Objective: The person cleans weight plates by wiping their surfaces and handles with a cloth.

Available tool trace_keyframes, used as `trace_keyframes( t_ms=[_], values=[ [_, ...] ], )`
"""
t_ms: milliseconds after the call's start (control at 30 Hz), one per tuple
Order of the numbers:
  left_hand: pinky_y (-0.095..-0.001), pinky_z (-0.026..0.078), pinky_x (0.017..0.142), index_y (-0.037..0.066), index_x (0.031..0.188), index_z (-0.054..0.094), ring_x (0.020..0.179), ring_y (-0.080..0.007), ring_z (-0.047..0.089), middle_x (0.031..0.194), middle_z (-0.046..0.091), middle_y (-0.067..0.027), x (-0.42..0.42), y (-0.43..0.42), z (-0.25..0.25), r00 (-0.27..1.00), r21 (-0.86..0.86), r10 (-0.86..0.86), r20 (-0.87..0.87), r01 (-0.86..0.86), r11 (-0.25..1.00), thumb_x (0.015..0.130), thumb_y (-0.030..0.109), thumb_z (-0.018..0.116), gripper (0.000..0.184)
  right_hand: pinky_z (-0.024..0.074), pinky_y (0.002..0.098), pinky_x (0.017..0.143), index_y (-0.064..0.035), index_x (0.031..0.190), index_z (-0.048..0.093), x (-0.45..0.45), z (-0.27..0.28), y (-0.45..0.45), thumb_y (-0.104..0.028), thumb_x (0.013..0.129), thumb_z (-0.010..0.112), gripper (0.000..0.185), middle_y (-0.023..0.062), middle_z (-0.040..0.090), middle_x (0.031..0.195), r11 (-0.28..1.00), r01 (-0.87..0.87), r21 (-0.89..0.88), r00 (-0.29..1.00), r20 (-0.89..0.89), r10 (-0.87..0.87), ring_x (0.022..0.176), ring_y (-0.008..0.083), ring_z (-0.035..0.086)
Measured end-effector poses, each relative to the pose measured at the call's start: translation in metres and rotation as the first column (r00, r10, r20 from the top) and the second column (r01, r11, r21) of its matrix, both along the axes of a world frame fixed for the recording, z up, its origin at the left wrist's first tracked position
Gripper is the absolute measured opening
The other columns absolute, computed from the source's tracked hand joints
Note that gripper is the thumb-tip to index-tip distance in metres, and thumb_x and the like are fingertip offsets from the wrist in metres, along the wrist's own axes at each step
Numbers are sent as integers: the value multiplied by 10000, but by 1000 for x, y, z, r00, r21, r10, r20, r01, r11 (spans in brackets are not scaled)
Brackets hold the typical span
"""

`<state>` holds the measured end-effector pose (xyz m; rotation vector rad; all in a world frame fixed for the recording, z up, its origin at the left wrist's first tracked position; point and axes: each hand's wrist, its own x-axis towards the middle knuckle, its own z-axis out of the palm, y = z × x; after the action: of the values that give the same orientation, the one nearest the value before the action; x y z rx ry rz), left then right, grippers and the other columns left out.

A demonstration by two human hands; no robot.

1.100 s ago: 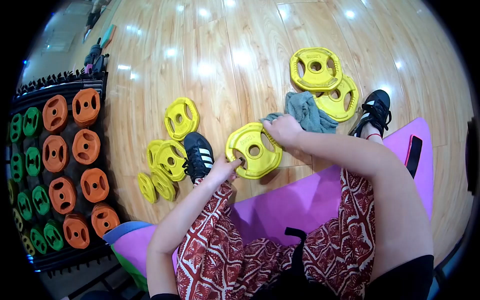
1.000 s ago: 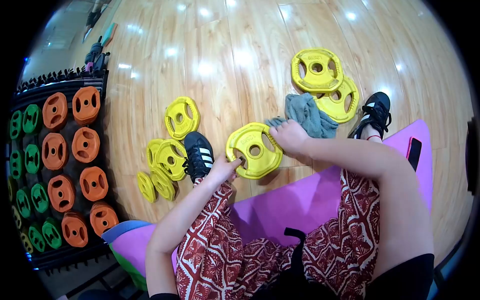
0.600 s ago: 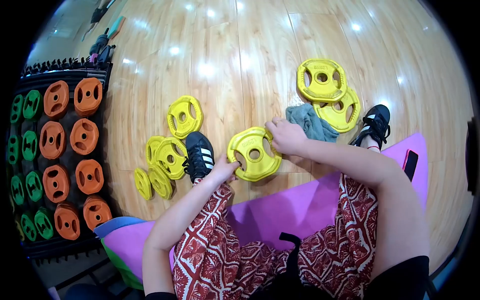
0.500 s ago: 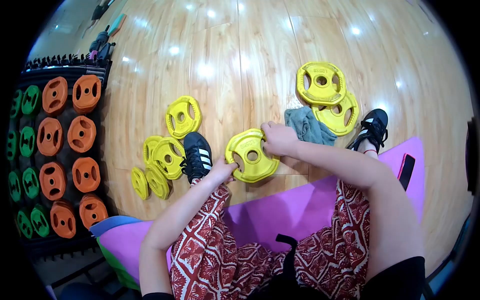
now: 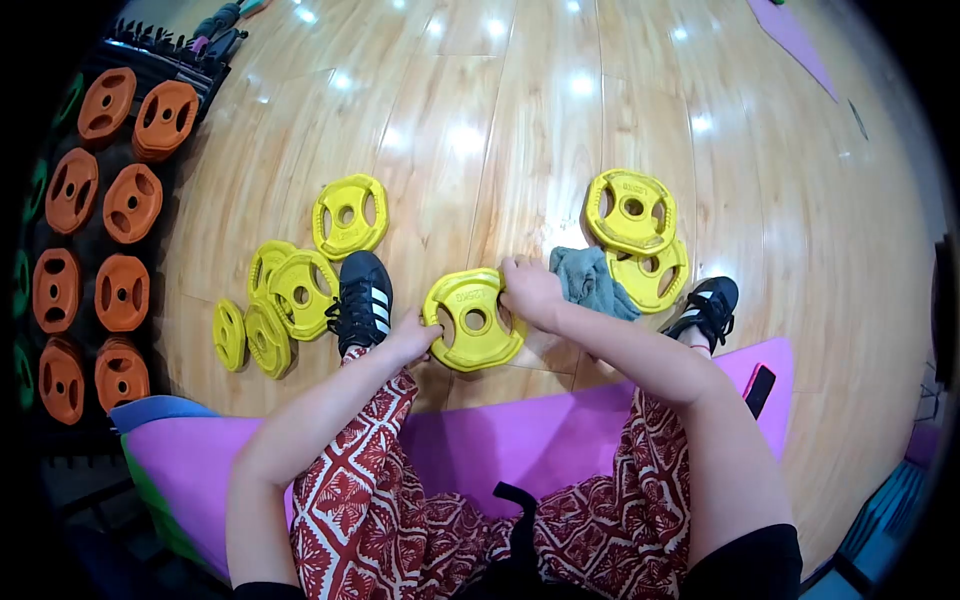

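- Pinching yellow plate (image 5: 476, 346) at its 9 o'clock edge with left hand (image 5: 410, 336), thumb on top, fingers mostly hidden
- Touching its rim between 1 and 2 o'clock with right hand (image 5: 532, 292), fingers bent over; cannot tell whether pinching or just pressing
- Find plate mid-frame between left shoe (image 5: 361, 300) and right shoe (image 5: 706, 312), lettering showing; cannot tell whether clear of floor
- From plate, log grey cloth (image 5: 593, 282) crumpled just beside right hand at 2 o'clock, overlapping yellow plates (image 5: 634, 236) beyond it
- Log lone yellow plate (image 5: 349, 238) between 10 and 11, four yellow plates (image 5: 304, 323) clustered at 9
- Add pink mat (image 5: 480, 450) at 6, phone (image 5: 760, 389) on it near 4
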<state>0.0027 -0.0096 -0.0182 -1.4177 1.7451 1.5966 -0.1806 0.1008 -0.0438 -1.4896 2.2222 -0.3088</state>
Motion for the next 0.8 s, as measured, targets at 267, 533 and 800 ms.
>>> trace_keyframes(
  t_ms=[267,533,800],
  values=[
    [-235,419,415,4,1117,391,531,-132,507,793,534,-86,2,1,-6,987,-45,130,-94,-135,990,757,139,542,413,456,391,655,-1,874,423,-2,20,-2,-137,669,568,285,174,549,825,1000,-28,-9,999,-18,28,798,310,547],
    [-258,447,554,44,1078,364,749,-135,512,905,499,-64,-6,0,14,936,101,296,-191,-282,954,751,180,551,401,458,398,598,-39,1024,402,-18,43,-7,-159,678,600,416,171,557,829,905,-160,-394,980,45,193,696,339,557],
    [-293,478,655,44,1243,249,737,-165,565,1052,503,-130,-8,-11,18,917,122,285,-279,-261,958,808,160,485,509,469,382,655,-91,1017,522,-45,79,-31,-141,659,578,366,124,572,852,939,-98,-331,995,-10,100,760,301,572]
  ],
)
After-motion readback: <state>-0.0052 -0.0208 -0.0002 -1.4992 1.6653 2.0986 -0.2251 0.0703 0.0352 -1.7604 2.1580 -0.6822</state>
